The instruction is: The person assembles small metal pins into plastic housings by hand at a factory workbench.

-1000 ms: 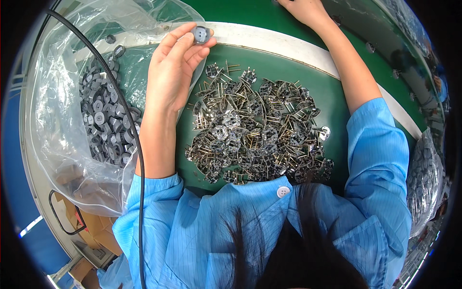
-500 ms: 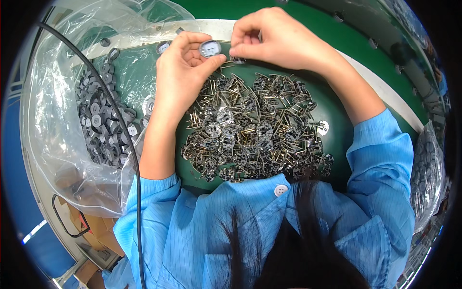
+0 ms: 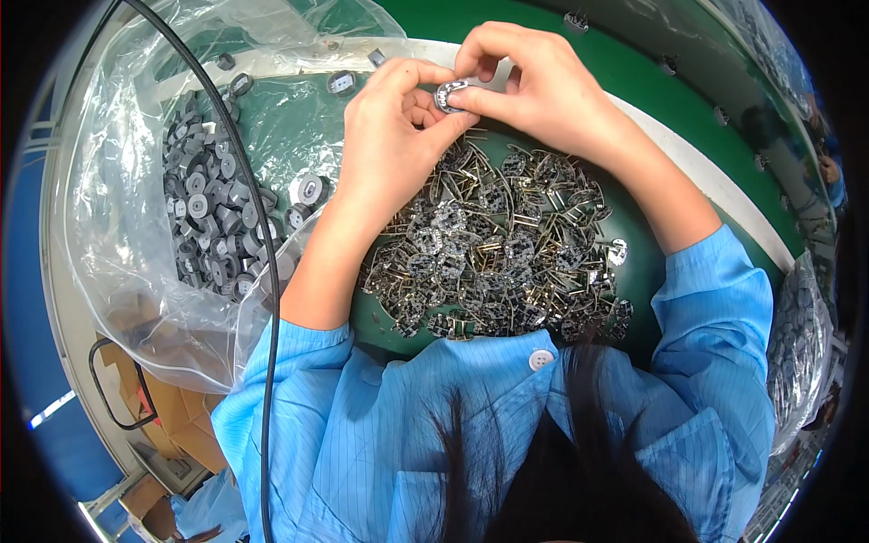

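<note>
Left hand (image 3: 398, 113): grip pinching grey cap (image 3: 444, 98) just beyond circuit-board heap (image 3: 498, 244) | right hand (image 3: 541, 86): grip pinching cap too | cap face partly thumb-covered, inner detail unclear | some fingertips hidden

The caps (image 3: 197, 206) are grey, the shirt (image 3: 493, 366) pinstriped blue.

Assembly workshop: many like circuit boards (image 3: 498, 244) heaped on a green worktop (image 3: 635, 281) at centre, bagged grey caps (image 3: 196, 206) at left, blue work coat (image 3: 380, 398) below
</note>
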Action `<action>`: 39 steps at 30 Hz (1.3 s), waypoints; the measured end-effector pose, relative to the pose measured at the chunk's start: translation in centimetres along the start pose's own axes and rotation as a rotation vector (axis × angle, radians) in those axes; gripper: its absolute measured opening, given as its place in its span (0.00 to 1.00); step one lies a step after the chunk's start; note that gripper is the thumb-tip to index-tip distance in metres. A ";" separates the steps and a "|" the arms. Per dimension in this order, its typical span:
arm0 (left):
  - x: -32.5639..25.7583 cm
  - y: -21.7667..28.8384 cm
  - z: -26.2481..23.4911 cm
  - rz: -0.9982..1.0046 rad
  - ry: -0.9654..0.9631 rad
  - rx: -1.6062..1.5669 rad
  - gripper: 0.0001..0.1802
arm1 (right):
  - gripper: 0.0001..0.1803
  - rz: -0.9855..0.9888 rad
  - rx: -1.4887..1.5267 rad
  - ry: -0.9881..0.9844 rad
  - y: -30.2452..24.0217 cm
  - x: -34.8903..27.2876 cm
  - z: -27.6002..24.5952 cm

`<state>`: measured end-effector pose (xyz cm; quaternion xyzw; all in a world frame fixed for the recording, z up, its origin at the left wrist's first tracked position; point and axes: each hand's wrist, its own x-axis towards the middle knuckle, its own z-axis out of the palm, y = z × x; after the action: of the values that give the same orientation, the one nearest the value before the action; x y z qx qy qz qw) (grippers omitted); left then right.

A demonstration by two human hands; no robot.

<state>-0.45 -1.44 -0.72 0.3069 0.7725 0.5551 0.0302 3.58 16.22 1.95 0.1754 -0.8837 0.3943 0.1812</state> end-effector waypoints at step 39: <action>0.1 0.4 -2.8 -0.226 0.007 0.144 0.19 | 0.07 -0.127 0.125 -0.356 0.6 0.0 0.6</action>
<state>-1.45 -3.64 0.68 0.2172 0.8401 0.4925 0.0677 3.26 16.14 1.20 0.3088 -0.8627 0.3989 0.0355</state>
